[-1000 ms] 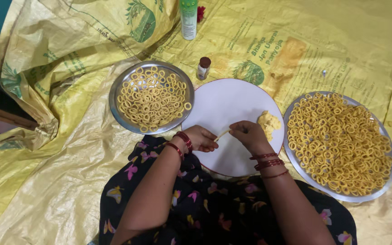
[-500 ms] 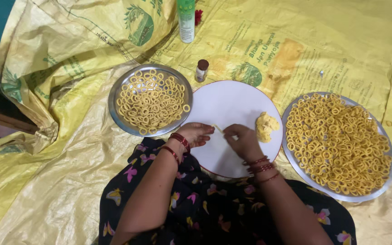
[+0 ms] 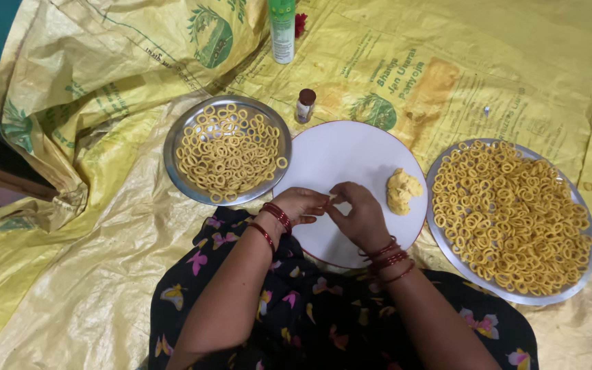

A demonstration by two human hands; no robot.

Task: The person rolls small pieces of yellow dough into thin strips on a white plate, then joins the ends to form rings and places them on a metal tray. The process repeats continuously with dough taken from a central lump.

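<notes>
At the far left, a dark edge is cut off by the frame and cannot be identified. The floor is covered by crumpled yellow plastic sheeting, whose printed designs are partly lost in folds. A round steel plate is seen left of centre, filled with small yellow dough rings; its near rim is partly overlapped by the white round board beside it. Above the board, a small brown-capped bottle is stood upright, and a green and white bottle is cut off by the top edge.

Over the near part of the board, the left hand and the right hand are brought together, fingertips meeting. Both are curled almost closed, and a small bit of dough appears to be pinched between them; it is mostly hidden by the fingers, so its shape cannot be made out, nor which hand has the firmer hold. Red bangles are worn on both wrists.

A lump of yellow dough is rested on the board's right side, near the right hand but apart from it. Further right, a larger steel tray is heaped with more rings. The person's dark flowered garment is cut off at the bottom.
</notes>
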